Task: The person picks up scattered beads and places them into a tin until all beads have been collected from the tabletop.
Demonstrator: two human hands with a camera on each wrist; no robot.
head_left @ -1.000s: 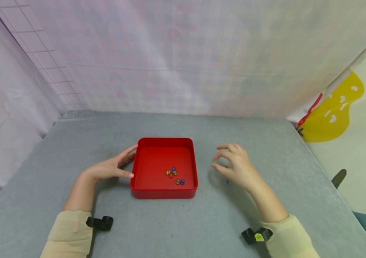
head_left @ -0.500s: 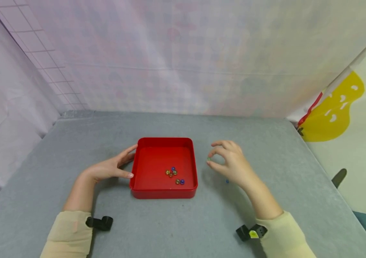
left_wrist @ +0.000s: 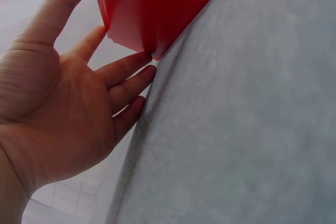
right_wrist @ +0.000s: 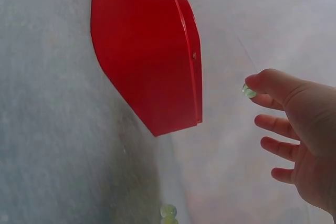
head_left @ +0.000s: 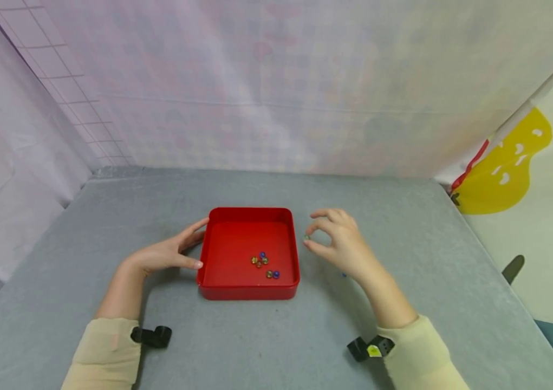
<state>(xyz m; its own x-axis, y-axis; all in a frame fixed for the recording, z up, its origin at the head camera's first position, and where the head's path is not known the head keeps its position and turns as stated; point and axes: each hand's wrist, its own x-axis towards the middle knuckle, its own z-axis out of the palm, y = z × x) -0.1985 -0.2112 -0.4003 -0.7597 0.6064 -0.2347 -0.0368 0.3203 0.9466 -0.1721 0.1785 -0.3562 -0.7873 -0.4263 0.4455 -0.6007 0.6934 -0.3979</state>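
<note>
Marble (head_left: 307, 237), small, pale green glass: pinched between thumb and forefinger tip of the right hand (head_left: 339, 246), held in the air just right of the red tray (head_left: 249, 292), near its far right corner. Wrist view shows the same marble (right_wrist: 249, 91) at the very tip of the pinch, the other fingers (right_wrist: 278, 125) spread loose below it.

Risks, as judged from here:
- Grip is shallow, on the fingertips only. Smooth glass could squirt out and roll off across the grey table (head_left: 403, 216).
- Marble is outside the rim, not over the tray. Let go here, it lands on the cloth, not inside.
- Dropped from height onto the cluster inside, it could bounce or scatter the others.
- Left hand (head_left: 166, 253) lies against the tray's left wall, fingers (left_wrist: 126, 72) straight and relaxed, thumb at the near left corner. A nudge from it would shift the tray under the right hand.

Counts:
- Tray: one.
- Marbles in the tray (head_left: 262, 264): about six, in a loose cluster right of centre toward the near wall; exact number hard to tell, they touch.
- Marble in the pinch: one.
- Loose on the table: a small blue one (head_left: 343, 275) near the right wrist; right wrist view shows one or two greenish ones (right_wrist: 168, 212) at its lower edge.
- Hands: two, wrist-mounted cameras (head_left: 151, 336) on both.
</note>
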